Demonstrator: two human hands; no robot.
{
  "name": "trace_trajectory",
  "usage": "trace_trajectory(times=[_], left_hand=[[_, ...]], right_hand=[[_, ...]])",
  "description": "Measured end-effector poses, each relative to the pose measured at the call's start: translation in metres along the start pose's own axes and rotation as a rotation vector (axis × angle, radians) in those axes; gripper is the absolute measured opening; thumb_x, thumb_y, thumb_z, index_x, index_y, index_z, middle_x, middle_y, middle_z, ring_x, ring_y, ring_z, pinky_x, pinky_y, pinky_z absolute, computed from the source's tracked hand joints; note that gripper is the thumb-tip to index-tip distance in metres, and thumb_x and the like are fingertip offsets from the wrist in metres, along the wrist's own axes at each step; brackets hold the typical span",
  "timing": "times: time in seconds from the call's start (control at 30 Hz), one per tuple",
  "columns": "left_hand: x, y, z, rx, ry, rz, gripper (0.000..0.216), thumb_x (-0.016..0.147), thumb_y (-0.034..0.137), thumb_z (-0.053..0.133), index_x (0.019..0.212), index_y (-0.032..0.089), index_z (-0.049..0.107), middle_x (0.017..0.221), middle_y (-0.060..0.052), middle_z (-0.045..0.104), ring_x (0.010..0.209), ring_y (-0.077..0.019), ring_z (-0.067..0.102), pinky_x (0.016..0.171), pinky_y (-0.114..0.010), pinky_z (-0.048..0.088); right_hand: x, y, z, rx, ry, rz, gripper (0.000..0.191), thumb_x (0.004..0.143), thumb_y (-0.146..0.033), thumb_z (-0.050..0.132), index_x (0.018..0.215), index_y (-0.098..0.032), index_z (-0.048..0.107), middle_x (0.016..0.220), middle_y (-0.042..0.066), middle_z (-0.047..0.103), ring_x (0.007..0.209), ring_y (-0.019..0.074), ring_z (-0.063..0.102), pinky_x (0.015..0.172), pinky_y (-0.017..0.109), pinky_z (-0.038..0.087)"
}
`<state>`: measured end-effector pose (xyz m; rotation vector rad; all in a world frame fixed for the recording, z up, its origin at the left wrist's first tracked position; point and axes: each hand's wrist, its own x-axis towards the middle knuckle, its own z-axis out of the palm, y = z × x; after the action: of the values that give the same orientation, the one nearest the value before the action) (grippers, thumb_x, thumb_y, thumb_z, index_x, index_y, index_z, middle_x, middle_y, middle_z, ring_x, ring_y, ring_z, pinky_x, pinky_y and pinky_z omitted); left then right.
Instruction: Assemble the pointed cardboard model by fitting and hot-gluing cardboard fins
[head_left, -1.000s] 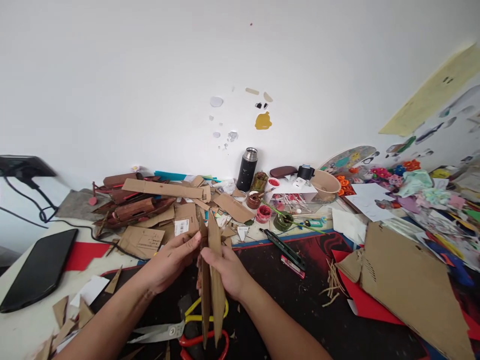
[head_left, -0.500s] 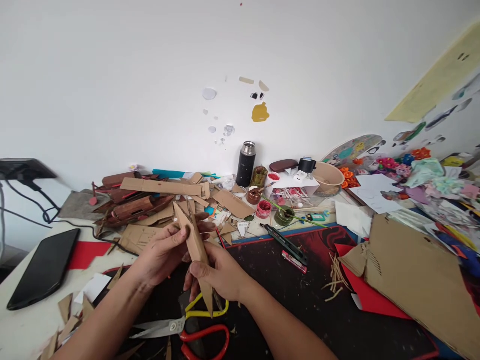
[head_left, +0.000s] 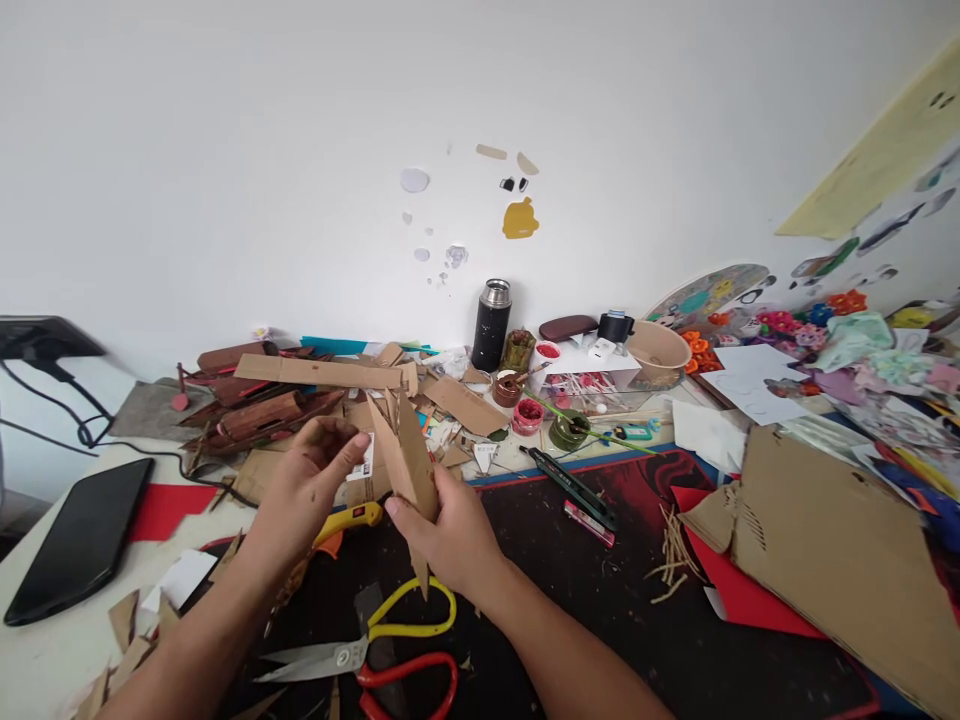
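Note:
A folded piece of brown cardboard (head_left: 405,455), long and pointed at its lower end, stands tilted over the dark mat. My right hand (head_left: 459,530) grips it, thumb on the near face and fingers behind. Just left of it is my left hand (head_left: 319,475), apart from the cardboard, its fingers loosely curled and the thumb off them, with nothing visible between. Below the hands lie scissors (head_left: 346,655) with one yellow and one red handle. A yellow tool (head_left: 349,520) with an orange part lies partly hidden behind my left wrist.
Brown painted cardboard models (head_left: 262,420) and scraps are heaped at the back left. A black bottle (head_left: 491,325), paint jars (head_left: 569,428) and a green utility knife (head_left: 570,485) are beyond the mat. A large cardboard sheet (head_left: 832,560) lies right; a black phone (head_left: 79,540) left.
My left hand has let go of the cardboard and moved left. The right hand still holds the piece, now turned so its fold shows. The yellow tool has come into view.

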<state>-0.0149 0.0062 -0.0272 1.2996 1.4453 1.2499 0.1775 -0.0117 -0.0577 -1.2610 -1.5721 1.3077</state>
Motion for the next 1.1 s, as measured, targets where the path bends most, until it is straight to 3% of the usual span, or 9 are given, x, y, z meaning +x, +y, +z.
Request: trace_trajectory(times=[0.03, 0.17, 0.33, 0.6, 1.1], left_hand=[[-0.001, 0.003, -0.003, 0.075, 0.038, 0.026, 0.041, 0.09, 0.063, 0.073, 0.091, 0.023, 0.062, 0.078, 0.001, 0.062, 0.074, -0.0187, 0.056, 0.069, -0.029, 0.046], [-0.012, 0.018, -0.007, 0.217, -0.025, 0.07, 0.045, 0.094, 0.065, 0.066, 0.079, 0.023, 0.06, 0.069, 0.002, 0.054, 0.066, -0.0166, 0.05, 0.061, -0.028, 0.04], [-0.018, 0.022, 0.0, 0.235, -0.137, 0.093, 0.042, 0.094, 0.064, 0.066, 0.089, 0.021, 0.067, 0.078, -0.001, 0.065, 0.073, -0.0184, 0.056, 0.066, -0.028, 0.044], [-0.017, 0.022, 0.004, 0.111, -0.178, 0.048, 0.043, 0.094, 0.064, 0.067, 0.09, 0.021, 0.067, 0.074, -0.002, 0.068, 0.07, -0.0193, 0.063, 0.066, -0.029, 0.052], [-0.014, 0.024, 0.003, 0.129, -0.145, 0.11, 0.045, 0.089, 0.067, 0.072, 0.09, 0.022, 0.07, 0.073, -0.002, 0.07, 0.068, -0.0205, 0.069, 0.066, -0.029, 0.059]], right_hand=[[0.0, -0.001, 0.0, -0.013, 0.01, 0.0, 0.03, 0.091, -0.044, 0.075, 0.111, -0.022, 0.071, 0.103, 0.006, 0.079, 0.09, 0.0243, 0.072, 0.076, 0.032, 0.052], [0.0, 0.0, 0.0, -0.096, 0.05, 0.002, 0.026, 0.089, -0.044, 0.075, 0.104, -0.022, 0.07, 0.096, 0.006, 0.079, 0.083, 0.0234, 0.071, 0.071, 0.03, 0.049], [0.0, 0.002, 0.002, -0.221, 0.069, -0.046, 0.026, 0.088, -0.043, 0.077, 0.101, -0.023, 0.068, 0.089, 0.006, 0.078, 0.078, 0.0233, 0.07, 0.066, 0.029, 0.043], [0.001, 0.0, 0.001, -0.333, 0.097, -0.089, 0.026, 0.087, -0.044, 0.075, 0.098, -0.023, 0.065, 0.085, 0.007, 0.078, 0.075, 0.0257, 0.071, 0.063, 0.03, 0.038], [0.001, 0.0, 0.0, -0.374, 0.081, -0.087, 0.027, 0.088, -0.046, 0.073, 0.099, -0.022, 0.064, 0.084, 0.008, 0.077, 0.075, 0.0282, 0.072, 0.063, 0.031, 0.037]])
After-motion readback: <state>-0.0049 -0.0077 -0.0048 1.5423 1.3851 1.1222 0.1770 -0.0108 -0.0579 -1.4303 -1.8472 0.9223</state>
